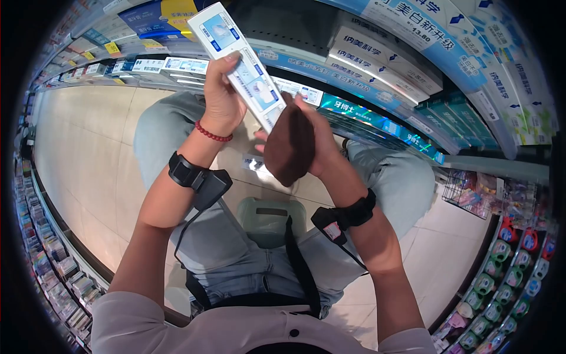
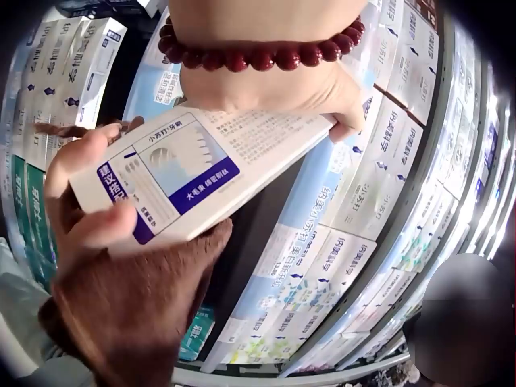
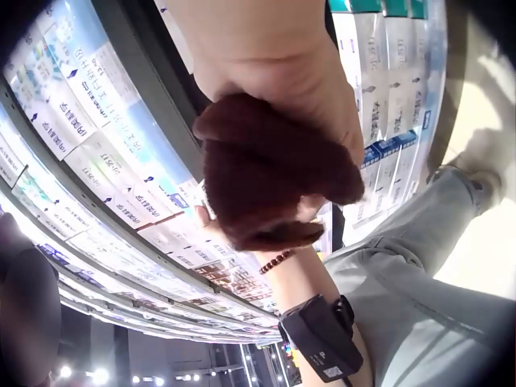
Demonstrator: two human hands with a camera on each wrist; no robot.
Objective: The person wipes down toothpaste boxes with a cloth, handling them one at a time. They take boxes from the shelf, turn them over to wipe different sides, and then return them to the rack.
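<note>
A long white box (image 1: 242,65) with blue-and-white panels slants up and left in the head view. My left hand (image 1: 224,100), wearing a red bead bracelet, grips its side with the thumb on the printed face. My right hand (image 1: 321,138) holds a brown cloth (image 1: 289,144) at the box's lower end. In the left wrist view, right fingers (image 2: 89,161) curl round the end of the box (image 2: 193,161), above the brown cloth (image 2: 137,298). The right wrist view shows the cloth (image 3: 266,173) under my right hand (image 3: 298,89), hiding most of its fingers and the box.
Shelves of boxed goods (image 1: 377,59) curve across the front, with green boxes (image 1: 460,121) at the right. A pale green stool (image 1: 271,221) stands between the person's knees. Bottles (image 1: 483,283) fill a rack at lower right, and another shelf (image 1: 53,265) runs along the left.
</note>
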